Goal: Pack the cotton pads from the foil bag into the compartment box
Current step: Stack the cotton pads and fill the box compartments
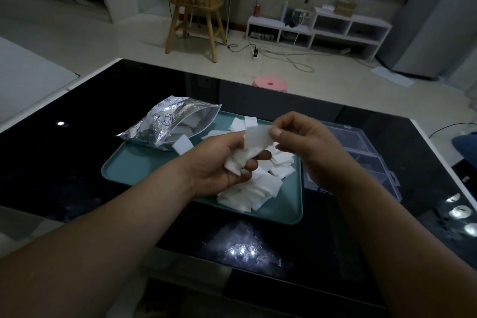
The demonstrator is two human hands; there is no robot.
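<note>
A teal tray (124, 170) lies on the black glossy table. On its far left corner the silver foil bag (165, 121) lies on its side, mouth open to the right, with white pads showing inside. A heap of loose white cotton pads (258, 188) covers the tray's right half. Above that heap my left hand (216, 162) grips a small stack of pads. My right hand (304, 142) pinches one cotton pad (258, 137) by its right end, thumb on top, right beside the left hand's stack. The clear compartment box (366, 160) sits just right of the tray, partly hidden by my right hand.
The table's far edge runs behind the tray, with a pink stool (269, 84) on the floor beyond it. A wooden chair (193, 8) and low white shelves (322, 28) stand further back. Bright light reflections dot the table's near and right parts.
</note>
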